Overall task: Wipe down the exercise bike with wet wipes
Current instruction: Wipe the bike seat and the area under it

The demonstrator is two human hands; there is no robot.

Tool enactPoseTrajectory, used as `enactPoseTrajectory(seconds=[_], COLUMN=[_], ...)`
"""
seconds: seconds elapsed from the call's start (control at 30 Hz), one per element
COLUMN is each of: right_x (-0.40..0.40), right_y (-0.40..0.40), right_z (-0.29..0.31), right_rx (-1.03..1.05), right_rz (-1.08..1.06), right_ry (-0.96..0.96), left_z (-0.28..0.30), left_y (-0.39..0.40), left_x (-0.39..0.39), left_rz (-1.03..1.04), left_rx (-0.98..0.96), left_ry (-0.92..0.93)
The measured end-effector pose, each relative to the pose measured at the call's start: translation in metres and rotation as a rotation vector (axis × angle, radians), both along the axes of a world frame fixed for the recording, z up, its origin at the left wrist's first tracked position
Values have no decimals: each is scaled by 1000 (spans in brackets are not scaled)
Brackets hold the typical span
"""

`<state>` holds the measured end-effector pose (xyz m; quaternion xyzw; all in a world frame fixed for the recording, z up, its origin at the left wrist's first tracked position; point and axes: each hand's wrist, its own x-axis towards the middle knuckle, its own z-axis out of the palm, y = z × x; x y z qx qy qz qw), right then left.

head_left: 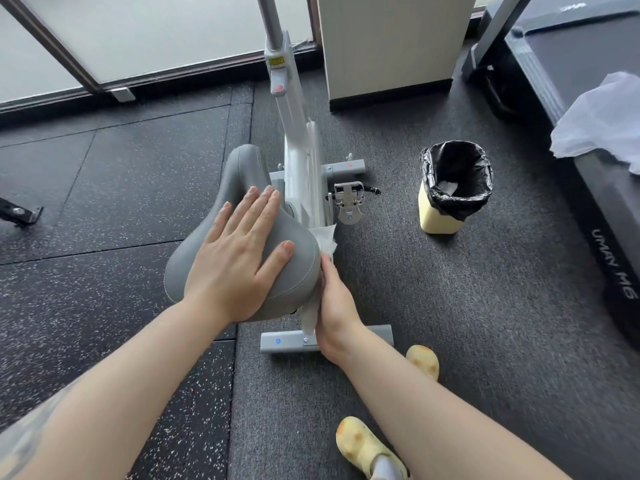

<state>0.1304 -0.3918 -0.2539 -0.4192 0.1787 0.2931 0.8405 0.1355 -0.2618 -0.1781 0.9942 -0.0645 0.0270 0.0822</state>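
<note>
Dark speckled rubber floor tiles (114, 188) cover the left of a gym room, meeting a grey carpeted mat (467, 306) on the right, with frosted glass panels (138, 32) along the far wall. At the far left edge of the floor, a small black bracket (20, 214) lies on the tiles.

Near the middle stands the exercise bike (298, 133), white-framed, its post rising toward the top edge. Its grey padded saddle (242, 188) points away from the viewer. The left hand (239, 251) lies flat on top of the saddle, fingers straight and slightly spread, palm pressing down, gripping nothing. Just right of it, the right hand (334, 306) presses a white wet wipe (323, 239) against the saddle's right side edge; the wipe shows above and below the hand, and the fingers are partly hidden behind the saddle. Beyond, a metal pedal (348, 197) sticks out to the right, and a grey base bar (291, 341) rests on the mat.

Further right, two yellow clogs (360, 445) are on the person's feet near the bottom edge. A pale yellow bin (453, 188) with a black liner stands on the mat, holding a crumpled white piece. At the right edge, a dark treadmill (571, 64) carries a white plastic bag (602, 116).
</note>
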Motion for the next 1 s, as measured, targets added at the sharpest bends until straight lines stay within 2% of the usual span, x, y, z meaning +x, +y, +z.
enactPoseTrajectory(seconds=[0.27,0.43,0.53,0.77,0.9,1.0], right_x=[-5,-15,-24,0,-20,6], right_y=[1,4,13,19,25,22], right_z=[0,8,23,42,56,55], right_rx=[-231,-119,-86,-352,-430,-500], right_rz=[16,-33,-102,-149,-114,-77], right_ry=[-96,-34,-82,-144,-219,-204], left_z=[0,0,1,-6,-7,-6], left_y=[1,0,-1,-29,-32,-35], left_x=[0,1,2,5,3,0], left_rz=[2,12,40,299,331,349], left_rx=[-2,15,31,-113,-185,-302], left_ry=[6,21,61,6,-58,-127])
